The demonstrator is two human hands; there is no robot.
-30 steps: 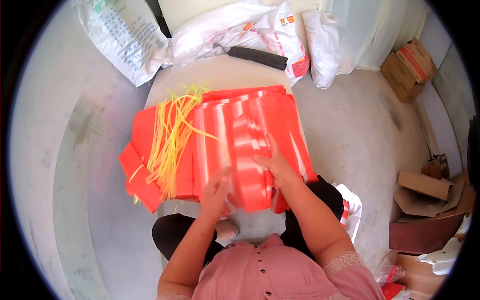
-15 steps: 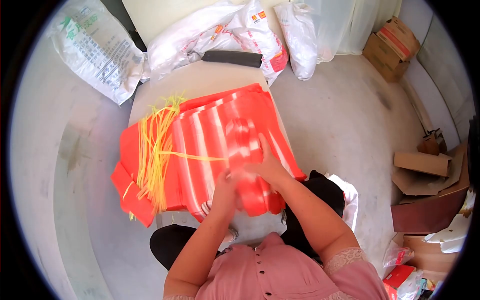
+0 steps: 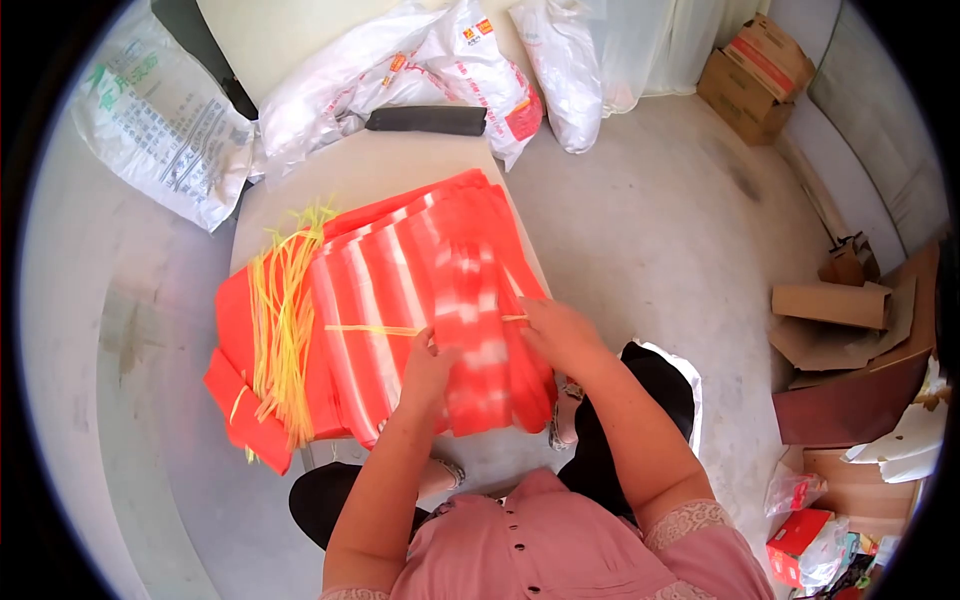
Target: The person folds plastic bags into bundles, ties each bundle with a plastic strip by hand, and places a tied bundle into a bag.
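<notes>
A folded red-and-white bundle (image 3: pixel 478 350) lies on the front right of a stack of red sheets with white stripes (image 3: pixel 375 290). One yellow strip (image 3: pixel 375 329) runs across the stack and reaches the bundle from both sides. At the bundle's left edge, my left hand (image 3: pixel 428 372) pinches the strip. My right hand (image 3: pixel 556 332) is closed at the other side, where a short piece of strip shows at its fingertips. Many loose yellow strips (image 3: pixel 285 320) lie on the red sheets to the left. A small red roll tied with yellow (image 3: pixel 243 408) rests at the far left corner.
Beyond the stack, a black roll (image 3: pixel 427 121) lies on the table (image 3: pixel 400 160) before white plastic sacks (image 3: pixel 380 75). Another printed sack (image 3: pixel 170 130) stands at the upper left. Cardboard boxes (image 3: pixel 752 85) are at the upper right, with opened cardboard (image 3: pixel 835 305) at the right.
The view has shifted, so the table appears farther left. A yellow strip now crosses to the bundle, and my hands have moved to its two sides, each closed at the strip.
</notes>
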